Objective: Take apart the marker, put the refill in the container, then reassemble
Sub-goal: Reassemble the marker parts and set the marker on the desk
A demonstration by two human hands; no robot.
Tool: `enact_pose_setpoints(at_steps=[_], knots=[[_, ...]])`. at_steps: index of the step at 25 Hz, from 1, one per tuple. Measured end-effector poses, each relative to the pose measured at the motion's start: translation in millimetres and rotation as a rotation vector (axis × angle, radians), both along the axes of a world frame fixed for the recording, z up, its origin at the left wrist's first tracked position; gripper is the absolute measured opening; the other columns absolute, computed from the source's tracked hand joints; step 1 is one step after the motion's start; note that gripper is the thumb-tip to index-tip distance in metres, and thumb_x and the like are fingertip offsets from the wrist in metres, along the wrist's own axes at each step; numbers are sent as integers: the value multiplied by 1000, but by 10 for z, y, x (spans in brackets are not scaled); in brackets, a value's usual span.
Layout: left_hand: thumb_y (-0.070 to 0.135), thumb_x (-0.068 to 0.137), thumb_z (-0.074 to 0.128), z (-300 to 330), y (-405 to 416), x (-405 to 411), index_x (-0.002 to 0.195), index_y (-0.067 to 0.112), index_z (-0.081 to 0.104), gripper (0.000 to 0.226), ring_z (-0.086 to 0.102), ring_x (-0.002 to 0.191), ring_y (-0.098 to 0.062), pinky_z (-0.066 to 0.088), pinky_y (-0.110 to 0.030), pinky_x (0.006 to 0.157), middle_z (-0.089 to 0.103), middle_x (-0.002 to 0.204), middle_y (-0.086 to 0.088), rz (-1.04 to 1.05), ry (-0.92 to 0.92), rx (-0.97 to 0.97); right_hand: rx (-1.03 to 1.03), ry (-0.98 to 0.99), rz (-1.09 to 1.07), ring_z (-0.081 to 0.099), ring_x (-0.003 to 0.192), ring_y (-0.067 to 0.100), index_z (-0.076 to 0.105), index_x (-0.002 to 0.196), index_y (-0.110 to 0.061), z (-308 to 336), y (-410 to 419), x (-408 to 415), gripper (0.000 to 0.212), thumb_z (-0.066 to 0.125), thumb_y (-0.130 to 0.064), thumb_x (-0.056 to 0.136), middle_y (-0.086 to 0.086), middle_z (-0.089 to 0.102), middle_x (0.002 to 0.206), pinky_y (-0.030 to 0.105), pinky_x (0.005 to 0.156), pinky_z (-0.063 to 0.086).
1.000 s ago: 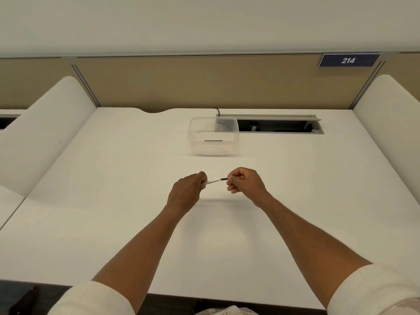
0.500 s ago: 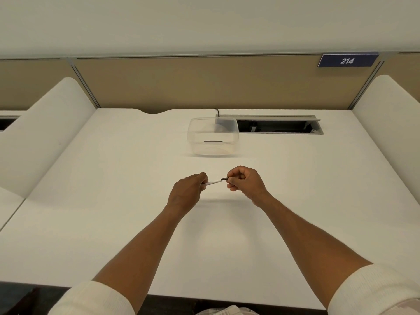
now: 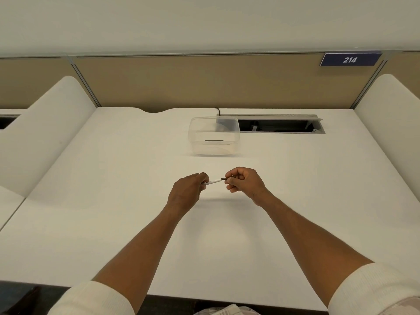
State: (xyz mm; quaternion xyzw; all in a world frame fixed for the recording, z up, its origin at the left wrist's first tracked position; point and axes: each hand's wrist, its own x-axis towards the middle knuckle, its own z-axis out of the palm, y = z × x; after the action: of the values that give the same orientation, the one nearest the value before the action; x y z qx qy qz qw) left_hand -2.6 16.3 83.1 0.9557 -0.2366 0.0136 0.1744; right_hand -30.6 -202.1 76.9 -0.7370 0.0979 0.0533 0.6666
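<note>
A thin white marker [image 3: 214,181] with a dark right end is held level above the middle of the white desk [image 3: 113,201]. My left hand [image 3: 188,192] grips its left end. My right hand [image 3: 244,181] pinches the dark end between thumb and fingers. Both ends are hidden inside the fists. Farther back stands a clear plastic container [image 3: 214,138], and a short dark stick [image 3: 214,140] shows at its front wall.
An open cable tray [image 3: 280,126] is sunk into the desk right of the container, with a black cable behind it. White curved dividers flank the desk on both sides. A tan partition carries a blue sign 214 [image 3: 350,59].
Both hands have stayed in place on the marker. My right hand has shifted slightly up, and a bit more of the dark end shows.
</note>
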Motion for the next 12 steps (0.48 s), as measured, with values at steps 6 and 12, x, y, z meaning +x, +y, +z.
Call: enact_pose_setpoints(at_steps=[6, 12], knots=[[17, 92, 59, -6, -10, 0, 106, 32, 64, 21, 59, 75, -19, 42, -28, 60, 65, 88, 10, -17, -16, -31, -29, 12, 11, 69, 69, 25, 72, 90, -7, -9, 32, 8, 14, 63, 1, 83, 16, 72, 82, 32, 64, 57], [17, 93, 57, 11, -28, -4, 106, 31, 63, 20, 59, 75, -20, 47, -31, 61, 65, 90, 9, -19, -2, -12, -119, -7, 37, 67, 65, 18, 76, 87, -13, -5, 36, 26, 20, 60, -2, 84, 9, 71, 79, 30, 64, 56]])
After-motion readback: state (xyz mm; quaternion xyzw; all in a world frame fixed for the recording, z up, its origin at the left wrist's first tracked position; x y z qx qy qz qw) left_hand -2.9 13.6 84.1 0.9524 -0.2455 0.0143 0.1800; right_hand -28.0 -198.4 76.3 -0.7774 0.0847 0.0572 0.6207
